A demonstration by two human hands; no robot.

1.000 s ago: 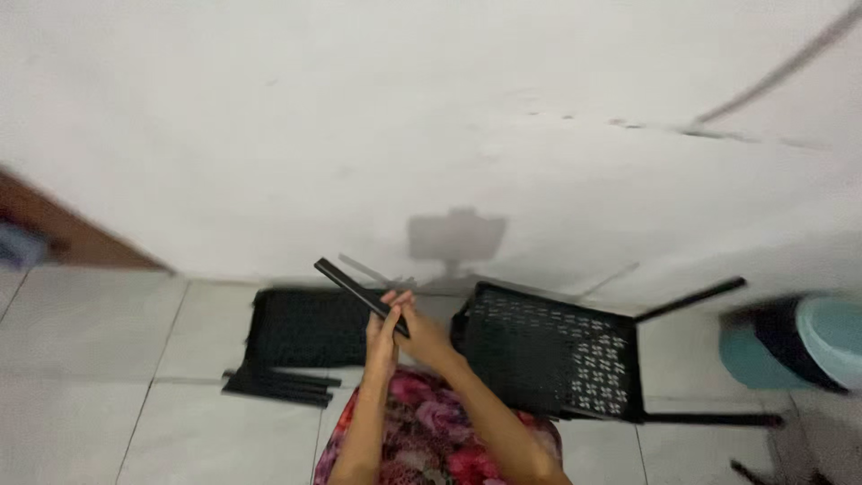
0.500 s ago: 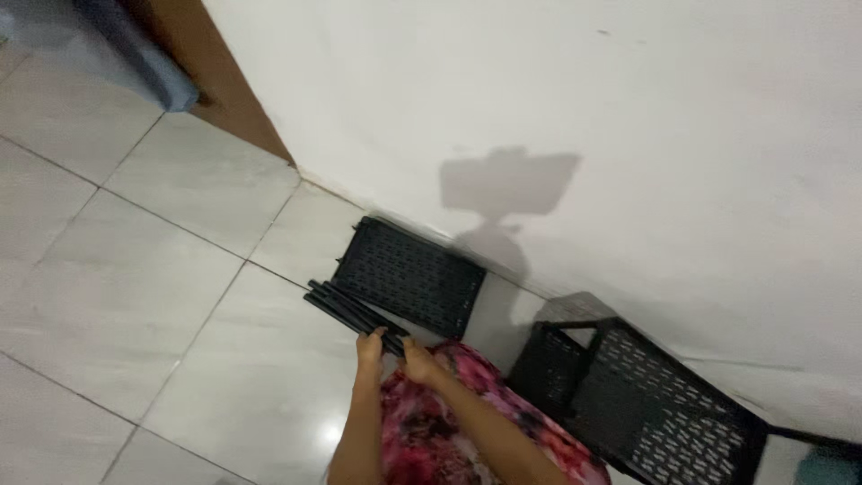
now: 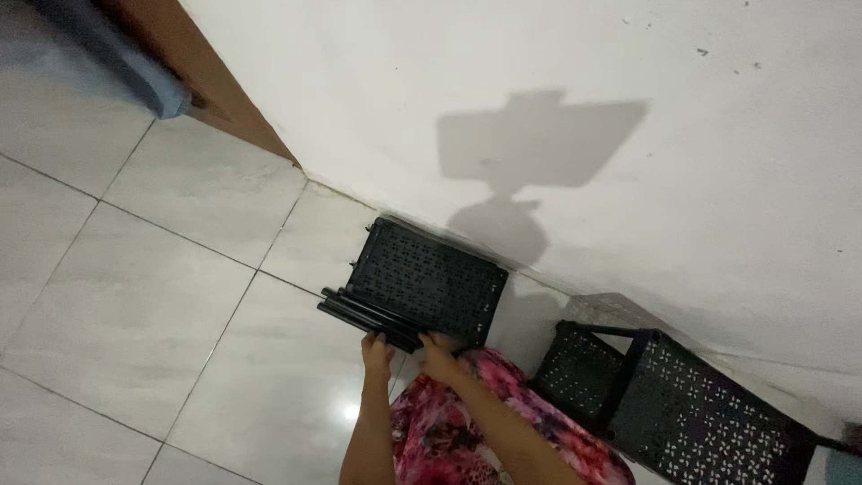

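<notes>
Black plastic rods (image 3: 368, 316): slim, smooth, bundled, lying on glossy pale floor tiles (image 3: 135, 305) against a perforated black shelf panel (image 3: 426, 278) by the white wall (image 3: 628, 180). Left hand (image 3: 377, 346) and right hand (image 3: 437, 352): both reach forward, fingers curled at the bundle's near end; actual grip cannot be made out. Assembled perforated rack (image 3: 691, 413): cut off at frame edge.

white wall (image 3: 628, 54), glossy grey floor tiles (image 3: 135, 296)
</notes>
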